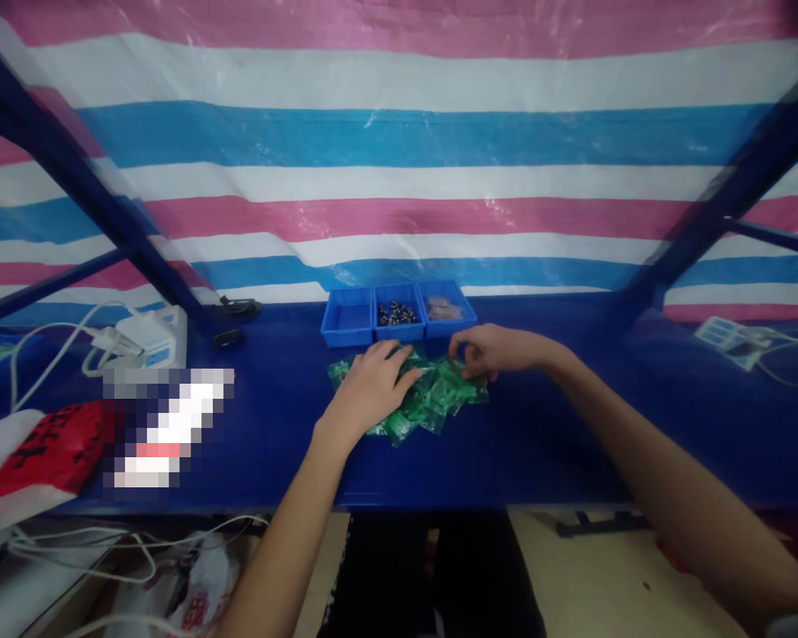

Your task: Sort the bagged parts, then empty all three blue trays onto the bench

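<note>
Small green plastic packets lie in a loose heap on the blue table. My left hand rests on the left part of the heap, palm down with its fingers spread. At the heap's upper right, my right hand has its fingers curled together by the packets; what they hold, if anything, is too small to make out. Just behind the heap stand three joined blue bins: the left bin looks empty, the middle one holds small black and silver parts, and the right one holds pale pinkish pieces.
On the left of the table are a white power strip with cables, a black object and a red and white bag. A white card-like item with a cable lies far right. Blue frame posts rise at both sides.
</note>
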Demonstrator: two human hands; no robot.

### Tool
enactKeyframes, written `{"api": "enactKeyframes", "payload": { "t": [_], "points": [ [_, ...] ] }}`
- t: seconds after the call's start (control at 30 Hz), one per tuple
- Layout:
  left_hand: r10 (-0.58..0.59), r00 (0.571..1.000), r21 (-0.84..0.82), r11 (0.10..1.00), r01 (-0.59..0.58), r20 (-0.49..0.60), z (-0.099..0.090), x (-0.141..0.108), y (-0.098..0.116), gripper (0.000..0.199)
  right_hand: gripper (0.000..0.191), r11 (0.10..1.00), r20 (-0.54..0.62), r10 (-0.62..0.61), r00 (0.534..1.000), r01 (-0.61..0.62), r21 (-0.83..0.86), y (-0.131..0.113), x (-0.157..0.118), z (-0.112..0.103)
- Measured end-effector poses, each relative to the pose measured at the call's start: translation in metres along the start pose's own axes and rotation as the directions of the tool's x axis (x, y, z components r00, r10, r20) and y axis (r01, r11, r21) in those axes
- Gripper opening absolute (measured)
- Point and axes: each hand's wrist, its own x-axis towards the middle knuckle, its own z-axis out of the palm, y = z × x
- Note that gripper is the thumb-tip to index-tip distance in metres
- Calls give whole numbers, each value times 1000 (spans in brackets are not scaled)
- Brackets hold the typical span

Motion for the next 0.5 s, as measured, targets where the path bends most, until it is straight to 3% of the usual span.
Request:
{"api": "enactKeyframes", "payload": {
  "t": [0.17,0.33,0.4,0.5],
  "points": [
    [48,997,-7,999,-48,67,10,10,0,52,59,998,-42,43,998,-45,-32,-6,0,7],
    [81,996,-30,996,-80,33,4,-9,4,51,57,993,1,2,1000,-2,-120,-2,-4,-4],
    [23,1000,-8,1000,-23,-9,2,-23,4,50,45,979,-97,-88,991,69,-190,-3,-3,-4],
    [-102,987,56,992,110,-124,7,-46,-2,46,35,920,-245,-328,913,250,-301,-11,2,10]
  ]
}}
